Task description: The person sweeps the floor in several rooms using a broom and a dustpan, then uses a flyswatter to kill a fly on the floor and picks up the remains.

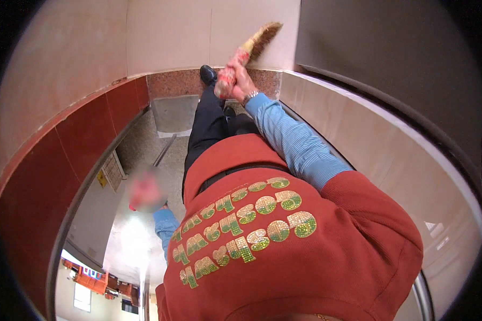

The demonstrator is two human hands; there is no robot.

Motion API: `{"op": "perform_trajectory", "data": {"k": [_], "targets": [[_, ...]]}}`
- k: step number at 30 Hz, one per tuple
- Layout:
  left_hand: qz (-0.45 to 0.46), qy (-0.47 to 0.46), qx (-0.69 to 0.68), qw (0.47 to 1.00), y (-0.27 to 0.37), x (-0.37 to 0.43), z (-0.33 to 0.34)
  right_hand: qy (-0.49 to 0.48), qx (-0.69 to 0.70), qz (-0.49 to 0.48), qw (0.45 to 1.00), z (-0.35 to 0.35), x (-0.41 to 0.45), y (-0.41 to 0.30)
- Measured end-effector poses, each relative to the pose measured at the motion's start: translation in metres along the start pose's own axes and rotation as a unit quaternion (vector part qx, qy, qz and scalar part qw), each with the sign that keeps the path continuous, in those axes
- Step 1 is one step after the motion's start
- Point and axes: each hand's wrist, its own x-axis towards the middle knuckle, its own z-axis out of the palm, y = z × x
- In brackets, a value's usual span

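My right hand (243, 82) grips a short straw hand broom (261, 40) by its red and white wrapped handle. Its tan bristles point up and right in the picture, in front of the pale wall; contact with the wall cannot be told. Low on the left, my left hand (163, 207) shows only in part beside a blurred red and pink patch. From that patch a thin metal handle (164, 150) runs to a grey dustpan (176, 114) on the floor. The hand appears closed on the handle's upper end, though the blur hides the fingers.
Beige wall panels (168, 36) rise ahead above a speckled reddish skirting (176, 84). Dark red tiles (36, 160) line the left wall. A dark panel (385, 72) stands at right. One black shoe (208, 75) is near the skirting. A curved metal rail (421, 295) is at lower right.
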Motion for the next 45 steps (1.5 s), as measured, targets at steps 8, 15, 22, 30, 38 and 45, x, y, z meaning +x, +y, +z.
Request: {"op": "perform_trajectory", "data": {"k": [8,15,22,30,38,45], "targets": [[-0.144,0.039,-0.094,0.984,0.061,0.012,0.071,-0.126,0.111,-0.045,0.985,0.035,0.063,-0.15],[-0.152,0.02,-0.117,0.981,0.08,0.031,0.108,0.101,-0.32,-0.07,0.939,0.035,-0.002,-0.211],[-0.147,0.09,-0.109,0.979,0.128,0.031,0.178,0.145,-0.175,-0.025,0.973,0.04,0.098,-0.24],[-0.155,0.143,-0.105,0.972,0.217,0.057,0.302,0.022,-0.268,0.058,0.961,0.174,0.203,-0.284],[-0.103,0.125,-0.119,0.98,0.299,0.099,0.419,-0.008,-0.249,0.026,0.968,0.271,0.258,-0.406],[-0.078,0.075,-0.161,0.981,0.337,0.188,0.514,0.057,-0.304,-0.103,0.945,0.309,0.35,-0.509]]}}
